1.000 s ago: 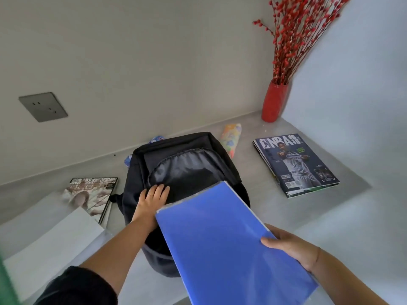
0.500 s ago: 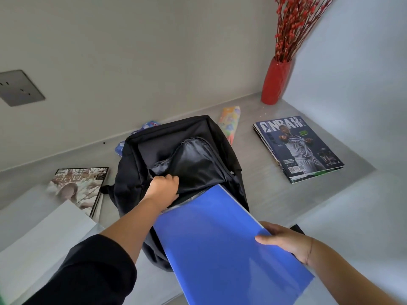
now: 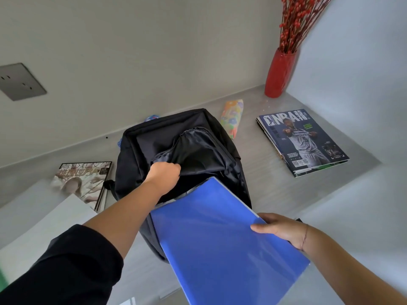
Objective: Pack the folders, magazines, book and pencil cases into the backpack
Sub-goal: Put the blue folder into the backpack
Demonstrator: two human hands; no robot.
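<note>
A black backpack (image 3: 141, 155) lies open on the grey desk. My left hand (image 3: 164, 173) grips the inner lining at its mouth and holds it up. My right hand (image 3: 278, 227) holds a blue folder (image 3: 220, 238) by its right edge, its far corner at the bag's opening. A stack of basketball magazines (image 3: 301, 142) lies to the right. A colourful pencil case (image 3: 232, 116) lies behind the bag, and a blue one (image 3: 152, 118) peeks out behind its top. A book with an illustrated cover (image 3: 83, 179) lies to the left.
A red vase (image 3: 279, 73) with red berry branches stands in the back right corner. A white sheet or folder (image 3: 41, 227) lies at the near left. A wall socket (image 3: 21, 81) sits on the back wall. A wall closes the right side.
My left hand went from resting flat on the bag to gripping the lining and pulling the mouth open. The blue folder's corner moved closer to the opening.
</note>
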